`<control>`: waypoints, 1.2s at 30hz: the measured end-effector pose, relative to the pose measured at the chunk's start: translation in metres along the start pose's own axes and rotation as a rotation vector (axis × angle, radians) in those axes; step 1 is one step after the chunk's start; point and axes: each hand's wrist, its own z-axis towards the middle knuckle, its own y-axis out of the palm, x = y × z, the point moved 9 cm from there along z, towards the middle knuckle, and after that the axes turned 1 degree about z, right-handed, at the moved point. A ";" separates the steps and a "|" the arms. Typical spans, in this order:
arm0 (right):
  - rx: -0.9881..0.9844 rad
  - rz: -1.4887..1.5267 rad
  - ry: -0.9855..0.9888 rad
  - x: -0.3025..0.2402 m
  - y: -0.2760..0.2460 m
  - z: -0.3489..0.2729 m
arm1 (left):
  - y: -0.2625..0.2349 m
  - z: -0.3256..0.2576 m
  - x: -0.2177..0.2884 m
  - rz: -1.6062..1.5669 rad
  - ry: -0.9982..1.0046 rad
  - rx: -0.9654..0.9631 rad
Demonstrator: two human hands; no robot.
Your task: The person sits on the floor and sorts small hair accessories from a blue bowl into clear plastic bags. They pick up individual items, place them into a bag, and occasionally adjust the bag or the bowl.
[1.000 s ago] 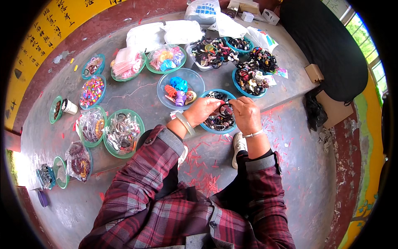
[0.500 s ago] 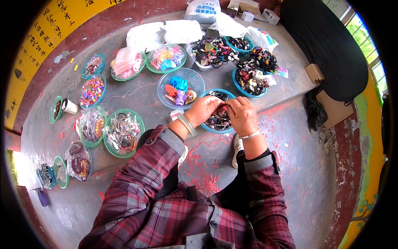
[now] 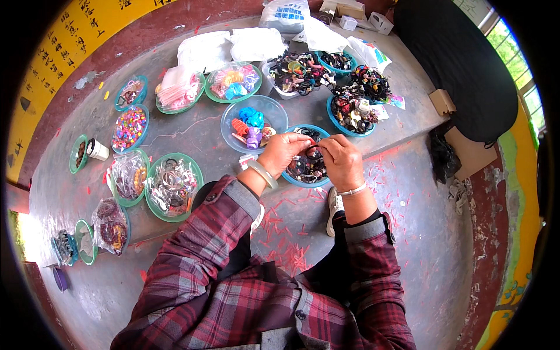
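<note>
Where the grey concrete ledge (image 3: 192, 131) spreads across the upper half of the view, it carries a scatter of round dishes, and the floor below it is strewn with small red slips (image 3: 286, 245). Largest among the dishes near the hands is the clear bowl (image 3: 274, 108) holding blue, orange and purple hair clips, just up and left of the fingers; beside it, directly beneath both hands, sits the blue-rimmed dish (image 3: 294, 179) of dark hair ties. A green dish (image 3: 154, 201) of bagged ornaments lies well to the left. The left hand (image 3: 283, 153) and the right hand (image 3: 341, 160) meet over that blue-rimmed dish, fingertips drawn together from either side, both pinching a small dark hair tie (image 3: 314, 153) with a spot of red on it. The piece is held between the two hands, just above the dish's contents, its short span running left to right from one set of fingertips to the other. Neither hand is clearly nearer; each grips one end, though how tightly the fingers close cannot be told at this size. A pale bangle (image 3: 261, 173) rings the left wrist and a thin bracelet (image 3: 353, 190) the right.
</note>
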 end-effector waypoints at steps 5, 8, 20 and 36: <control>-0.028 0.002 -0.038 0.000 0.006 -0.002 | 0.007 0.003 -0.013 -0.066 0.003 -0.004; -0.101 -0.039 0.006 0.000 0.010 -0.002 | 0.009 0.003 -0.017 -0.076 -0.044 -0.012; 0.007 0.120 0.230 0.029 -0.015 -0.004 | 0.002 0.001 -0.009 -0.332 -0.075 0.019; -0.192 0.175 0.394 0.024 0.017 -0.027 | 0.013 0.001 -0.008 -0.205 -0.032 -0.060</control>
